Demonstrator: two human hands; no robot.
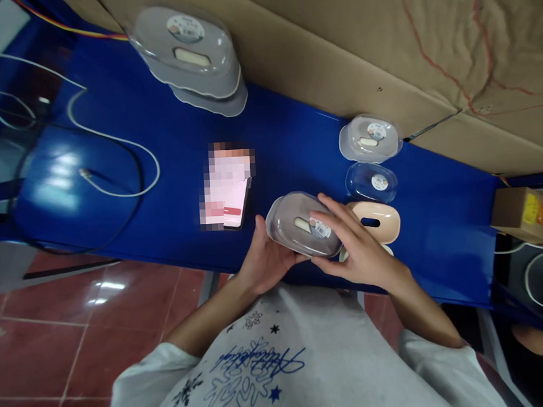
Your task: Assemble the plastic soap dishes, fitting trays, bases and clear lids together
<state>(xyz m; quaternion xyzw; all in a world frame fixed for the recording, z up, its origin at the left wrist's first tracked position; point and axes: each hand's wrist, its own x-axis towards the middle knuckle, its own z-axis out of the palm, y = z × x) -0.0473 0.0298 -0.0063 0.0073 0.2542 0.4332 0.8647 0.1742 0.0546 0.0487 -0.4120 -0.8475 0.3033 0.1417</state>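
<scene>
Between my two hands is a small grey oval box under a clear plastic lid (287, 218), with a pale oblong piece and a round label on top. My left hand (266, 259) cups it from the left and below, thumb raised. My right hand (358, 247) grips its right side, with fingers over the label. Beside my right hand lies a peach oval tray (388, 220) with a dark slot; a cream-coloured piece (385, 250) is mostly hidden by that hand. Behind them are a loose clear lid (361, 183) and another lidded grey box (357, 141).
A phone (232, 196) with a lit, blurred screen lies left of my hands on the blue table (291, 142). Stacked lidded grey boxes (154, 39) stand at the back left. A white cable (158, 167) loops at left. Cardboard (313, 55) borders the back; a small carton (511, 215) is at right.
</scene>
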